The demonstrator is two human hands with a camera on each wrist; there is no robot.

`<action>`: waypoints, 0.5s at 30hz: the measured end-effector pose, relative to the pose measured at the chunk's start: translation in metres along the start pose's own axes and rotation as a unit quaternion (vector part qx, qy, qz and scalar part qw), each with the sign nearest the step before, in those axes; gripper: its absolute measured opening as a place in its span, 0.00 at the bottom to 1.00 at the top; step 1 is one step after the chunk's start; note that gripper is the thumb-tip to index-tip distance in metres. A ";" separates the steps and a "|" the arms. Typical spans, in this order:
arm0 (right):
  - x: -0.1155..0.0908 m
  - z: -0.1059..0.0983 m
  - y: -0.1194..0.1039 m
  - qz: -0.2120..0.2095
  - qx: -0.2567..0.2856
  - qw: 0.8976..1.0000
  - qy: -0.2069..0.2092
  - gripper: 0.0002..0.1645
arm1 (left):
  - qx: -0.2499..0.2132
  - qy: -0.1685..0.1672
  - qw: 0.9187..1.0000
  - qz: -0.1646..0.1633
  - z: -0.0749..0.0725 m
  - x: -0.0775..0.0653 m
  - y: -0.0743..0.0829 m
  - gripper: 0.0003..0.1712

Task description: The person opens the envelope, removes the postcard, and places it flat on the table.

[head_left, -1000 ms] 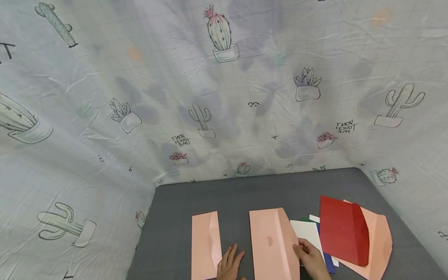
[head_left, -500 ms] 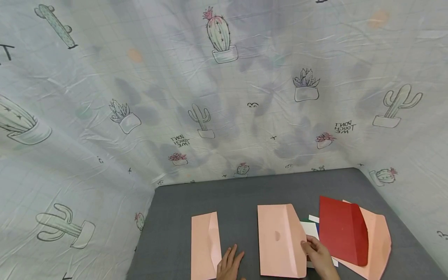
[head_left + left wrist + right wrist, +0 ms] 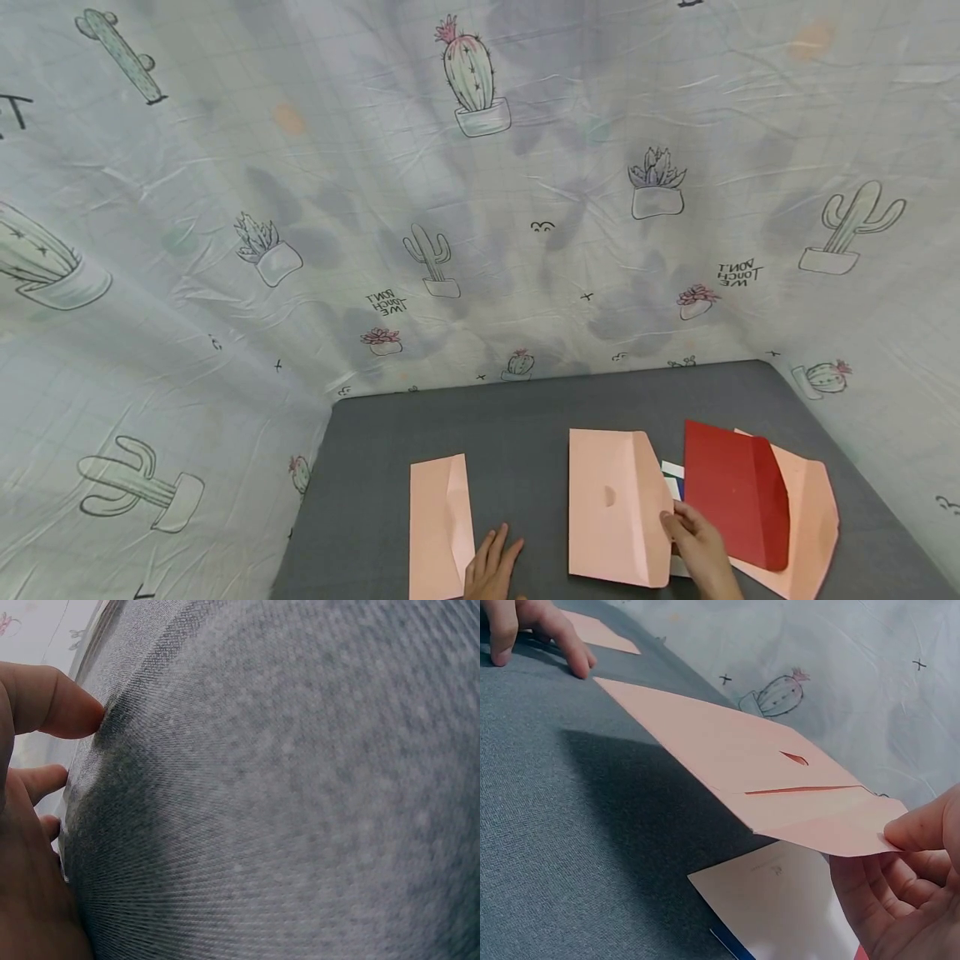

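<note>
A pink envelope (image 3: 603,508) with its flap unfolded hangs just above the table in the head view. My right hand (image 3: 699,542) pinches the edge of that flap between thumb and fingers, as the right wrist view shows on the envelope (image 3: 727,742). A small slit shows in its face. Fingers spread, my left hand (image 3: 491,567) rests on the grey table beside a second pink envelope (image 3: 435,529). In the left wrist view the left hand (image 3: 37,810) touches only the grey cloth.
At the right a red envelope (image 3: 731,492) overlaps another pink envelope (image 3: 813,517). White card (image 3: 780,892) and a blue edge lie under the held envelope. A cactus-print sheet (image 3: 480,208) walls the table's back and sides.
My right hand has carried the pink envelope rightward and slightly away from me, over the white and blue pieces. My left hand has stayed in place.
</note>
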State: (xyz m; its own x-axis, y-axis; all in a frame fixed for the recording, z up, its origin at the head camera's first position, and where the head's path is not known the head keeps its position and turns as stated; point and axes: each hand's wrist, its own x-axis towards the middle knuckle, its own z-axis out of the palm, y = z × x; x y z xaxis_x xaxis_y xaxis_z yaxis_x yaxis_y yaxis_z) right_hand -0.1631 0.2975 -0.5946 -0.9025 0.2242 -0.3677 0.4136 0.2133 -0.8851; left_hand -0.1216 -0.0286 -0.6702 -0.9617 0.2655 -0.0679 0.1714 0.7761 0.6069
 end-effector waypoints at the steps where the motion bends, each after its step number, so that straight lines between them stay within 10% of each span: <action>1: 0.000 -0.001 -0.001 0.002 0.000 1.000 0.001 0.39 | 0.000 0.000 1.000 -0.001 0.000 0.000 0.000 0.41; 15: 0.001 -0.024 -0.006 0.023 -0.006 1.000 0.020 0.43 | 0.023 0.013 1.000 -0.007 0.001 0.000 0.004 0.40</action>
State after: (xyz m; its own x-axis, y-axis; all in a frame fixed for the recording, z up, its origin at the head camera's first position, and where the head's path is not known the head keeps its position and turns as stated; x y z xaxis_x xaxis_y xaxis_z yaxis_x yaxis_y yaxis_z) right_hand -0.1637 0.3188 -0.5828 -0.8768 0.2720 -0.3965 0.4566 0.2129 -0.8638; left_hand -0.1211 -0.0247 -0.6691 -0.9690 0.2410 -0.0550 0.1679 0.8049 0.5692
